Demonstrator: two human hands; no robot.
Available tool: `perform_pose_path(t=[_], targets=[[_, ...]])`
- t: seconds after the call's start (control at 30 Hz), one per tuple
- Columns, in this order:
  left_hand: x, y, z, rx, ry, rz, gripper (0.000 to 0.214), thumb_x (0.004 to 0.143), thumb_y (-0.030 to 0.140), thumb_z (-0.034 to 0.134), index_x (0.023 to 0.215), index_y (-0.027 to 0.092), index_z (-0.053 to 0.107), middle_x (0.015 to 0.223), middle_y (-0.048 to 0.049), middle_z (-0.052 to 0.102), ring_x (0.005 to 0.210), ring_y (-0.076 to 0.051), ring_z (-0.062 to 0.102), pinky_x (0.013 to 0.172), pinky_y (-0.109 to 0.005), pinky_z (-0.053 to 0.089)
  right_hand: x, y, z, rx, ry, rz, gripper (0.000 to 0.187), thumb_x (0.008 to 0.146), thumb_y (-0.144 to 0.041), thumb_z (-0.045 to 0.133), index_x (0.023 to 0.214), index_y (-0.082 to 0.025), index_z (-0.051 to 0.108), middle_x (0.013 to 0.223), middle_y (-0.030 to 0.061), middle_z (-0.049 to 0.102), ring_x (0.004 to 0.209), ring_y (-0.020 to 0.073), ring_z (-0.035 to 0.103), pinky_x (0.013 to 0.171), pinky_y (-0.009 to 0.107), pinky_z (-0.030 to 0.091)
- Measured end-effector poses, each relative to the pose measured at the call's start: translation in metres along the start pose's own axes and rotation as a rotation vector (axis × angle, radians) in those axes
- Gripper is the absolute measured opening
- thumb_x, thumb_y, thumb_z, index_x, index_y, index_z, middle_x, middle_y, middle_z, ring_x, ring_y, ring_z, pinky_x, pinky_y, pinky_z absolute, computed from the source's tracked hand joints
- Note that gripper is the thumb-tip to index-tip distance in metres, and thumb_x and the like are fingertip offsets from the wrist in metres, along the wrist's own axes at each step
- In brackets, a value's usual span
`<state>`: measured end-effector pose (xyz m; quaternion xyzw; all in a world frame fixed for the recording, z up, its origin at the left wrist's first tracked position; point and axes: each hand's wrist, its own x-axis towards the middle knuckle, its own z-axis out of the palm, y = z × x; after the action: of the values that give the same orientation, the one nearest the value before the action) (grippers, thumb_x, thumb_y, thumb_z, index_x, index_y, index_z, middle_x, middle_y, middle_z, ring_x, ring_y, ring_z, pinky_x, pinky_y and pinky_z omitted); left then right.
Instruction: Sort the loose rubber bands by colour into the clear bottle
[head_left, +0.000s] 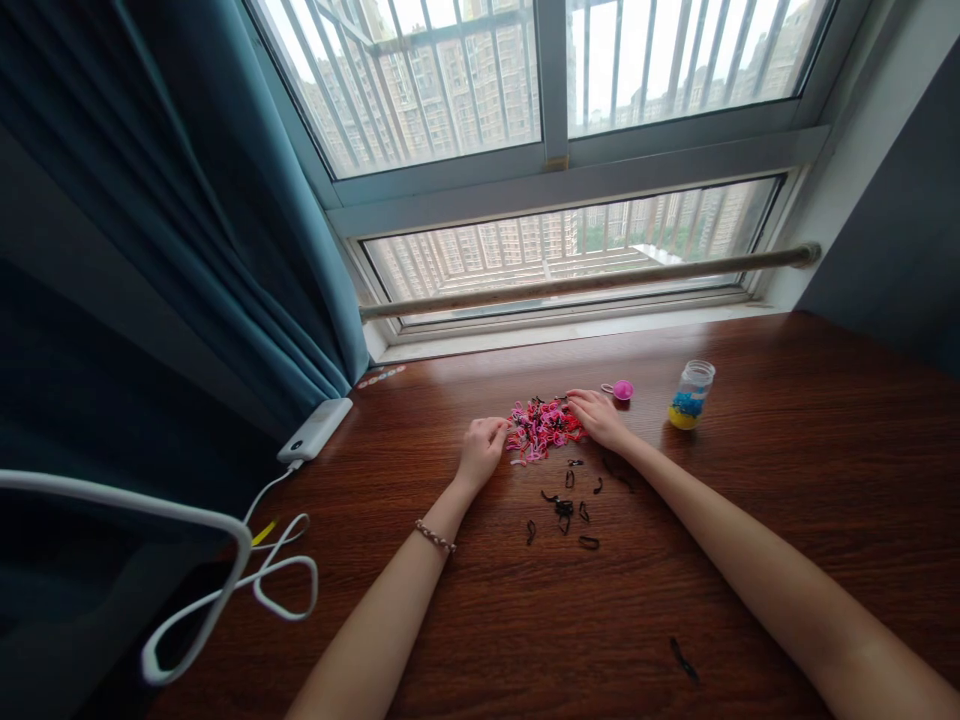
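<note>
Left hand (484,448) half-curled at left edge of pink-red band pile (541,432), right hand (596,415) loosely bent at right; any grip: cannot tell. Best tease 1 by 1, clear of nearer black bands (564,508).

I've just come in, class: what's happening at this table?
A person has both bare hands at a pile of small pink, red and black loops: the left hand at its left edge, the right hand at its right. Whether either grips a loop is too small to tell. Several black loops lie apart, nearer the person. A jar stands upright off to the right.
</note>
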<state>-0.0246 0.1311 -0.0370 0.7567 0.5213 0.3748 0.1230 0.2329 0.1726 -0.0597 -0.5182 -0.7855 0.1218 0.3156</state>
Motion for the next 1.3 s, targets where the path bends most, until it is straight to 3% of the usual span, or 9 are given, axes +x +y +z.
perform_pose_path(t=[0.17,0.43,0.6,0.67,0.77,0.9,1.1,1.2,1.3], targets=[[-0.001,0.001,0.006,0.136,-0.118,0.010,0.028,0.085,0.036,0.041,0.102,0.030,0.062,0.108,-0.0019,0.061,0.100,-0.023,0.043,0.087,-0.041,0.031,-0.003,0.000,-0.008,0.411,0.149,-0.024,0.048,0.087,-0.047,0.030,0.089,-0.018,0.068,0.109,0.0079,0.059,0.105,0.0213,0.051,0.094,0.036,0.037],[-0.002,-0.001,0.008,0.168,-0.162,0.004,0.030,0.086,0.037,0.039,0.105,0.031,0.060,0.113,-0.0027,0.059,0.104,-0.024,0.038,0.089,-0.045,0.028,-0.013,-0.006,-0.019,1.052,0.277,0.251,0.045,0.080,-0.052,0.043,0.071,-0.017,0.069,0.092,0.0079,0.067,0.087,0.0201,0.062,0.084,0.035,0.046],[-0.001,-0.003,0.007,0.154,-0.138,-0.021,0.031,0.086,0.037,0.038,0.104,0.026,0.061,0.112,-0.0045,0.059,0.104,-0.023,0.039,0.089,-0.043,0.028,-0.020,-0.016,-0.027,1.175,-0.044,0.232,0.062,0.080,-0.060,0.036,0.047,-0.015,0.062,0.073,0.0130,0.069,0.073,0.0223,0.064,0.068,0.033,0.050],[-0.001,-0.003,0.007,0.169,-0.153,-0.030,0.032,0.087,0.038,0.037,0.105,0.026,0.061,0.112,-0.0036,0.058,0.104,-0.022,0.039,0.089,-0.042,0.028,-0.020,-0.018,-0.027,1.148,-0.087,0.208,0.062,0.079,-0.061,0.035,0.052,-0.014,0.065,0.073,0.0130,0.069,0.076,0.0229,0.064,0.067,0.032,0.050],[-0.002,-0.001,0.006,0.199,-0.182,-0.018,0.032,0.088,0.039,0.035,0.103,0.028,0.061,0.114,-0.0006,0.057,0.106,-0.022,0.037,0.091,-0.041,0.027,-0.016,-0.016,-0.022,1.008,0.045,0.181,0.058,0.081,-0.060,0.033,0.077,-0.016,0.070,0.085,0.0105,0.069,0.089,0.0225,0.062,0.077,0.033,0.048],[-0.002,-0.001,0.007,0.222,-0.202,0.011,0.030,0.087,0.039,0.037,0.102,0.030,0.061,0.115,0.0010,0.057,0.107,-0.022,0.037,0.091,-0.043,0.026,-0.005,-0.004,-0.009,0.599,0.198,0.067,0.055,0.085,-0.057,0.028,0.101,-0.019,0.065,0.112,0.0077,0.061,0.111,0.0226,0.050,0.097,0.040,0.036],[-0.002,0.001,0.005,0.158,-0.142,0.010,0.027,0.086,0.035,0.041,0.100,0.024,0.062,0.110,-0.0030,0.059,0.104,-0.021,0.041,0.091,-0.041,0.030,0.001,0.000,0.007,0.037,-0.030,0.046,0.050,0.089,-0.050,0.023,0.118,-0.024,0.055,0.129,0.0037,0.048,0.125,0.0263,0.033,0.102,0.048,0.026],[-0.002,0.001,0.003,0.084,-0.085,0.012,0.028,0.086,0.033,0.041,0.101,0.023,0.063,0.107,-0.0045,0.060,0.103,-0.021,0.043,0.092,-0.040,0.032,0.002,-0.001,0.009,-0.045,-0.089,0.091,0.048,0.089,-0.047,0.022,0.116,-0.028,0.056,0.128,0.0003,0.048,0.123,0.0272,0.035,0.100,0.047,0.028],[-0.002,0.000,0.003,-0.040,-0.020,0.044,0.027,0.086,0.030,0.042,0.100,0.021,0.063,0.105,-0.0055,0.060,0.103,-0.020,0.045,0.093,-0.039,0.034,0.003,0.002,0.011,0.049,-0.027,0.064,0.045,0.089,-0.045,0.026,0.110,-0.026,0.060,0.122,0.0020,0.054,0.119,0.0261,0.040,0.100,0.045,0.028]])
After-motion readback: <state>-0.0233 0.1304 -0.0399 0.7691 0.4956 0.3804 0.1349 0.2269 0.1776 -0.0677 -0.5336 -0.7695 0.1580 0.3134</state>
